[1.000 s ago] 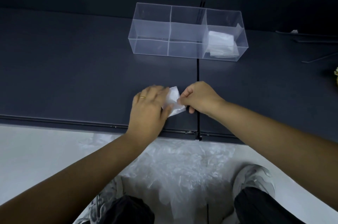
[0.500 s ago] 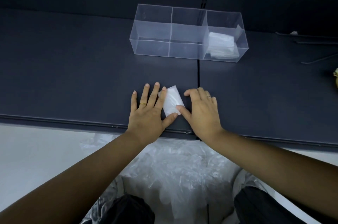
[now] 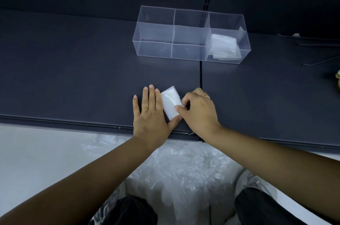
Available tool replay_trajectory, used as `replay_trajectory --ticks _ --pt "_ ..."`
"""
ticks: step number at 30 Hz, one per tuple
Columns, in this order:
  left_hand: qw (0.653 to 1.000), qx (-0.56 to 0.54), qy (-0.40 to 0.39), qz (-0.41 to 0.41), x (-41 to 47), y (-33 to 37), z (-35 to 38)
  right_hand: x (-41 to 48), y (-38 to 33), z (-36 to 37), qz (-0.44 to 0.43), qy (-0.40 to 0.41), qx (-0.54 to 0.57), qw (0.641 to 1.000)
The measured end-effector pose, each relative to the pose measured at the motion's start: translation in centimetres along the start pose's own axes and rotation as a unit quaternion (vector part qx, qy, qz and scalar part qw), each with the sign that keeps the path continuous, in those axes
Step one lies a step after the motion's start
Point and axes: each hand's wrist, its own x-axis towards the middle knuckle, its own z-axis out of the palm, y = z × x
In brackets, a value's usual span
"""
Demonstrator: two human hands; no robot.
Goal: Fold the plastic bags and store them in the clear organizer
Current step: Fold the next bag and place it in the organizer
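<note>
Your right hand [image 3: 198, 111] pinches the folded bag [image 3: 170, 104], lengthwise between both hands; left hand [image 3: 150, 114] flat alongside, organizer [image 3: 156, 28] ahead.

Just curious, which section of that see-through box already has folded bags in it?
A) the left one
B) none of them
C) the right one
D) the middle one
C: the white folded bags sit in the right-hand section of the clear organizer, while the left and middle sections show nothing inside.
</note>
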Motion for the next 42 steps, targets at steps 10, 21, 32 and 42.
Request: replay_trajectory --ticks 10,21,32,42 --pt "0.882 -0.453 -0.128 -0.003 -0.4 -2.4 -4.9 0.1 -0.4 -4.1 -0.072 -0.106 0.220 0.967" --pt "0.707 -0.707 -0.015 -0.007 1.9 0.2 -7.8 0.9 1.6 -8.0 0.058 -0.132 0.390 0.910" --pt "0.942 -0.306 0.094 0.101 1.4 -0.8 -1.6 15.7 8.2 -13.2 0.190 0.154 0.194 0.950" --pt "0.981 -0.072 0.055 0.171 0.1 -1.4 -0.4 15.1 8.4 -12.6 0.155 0.213 0.003 0.965"
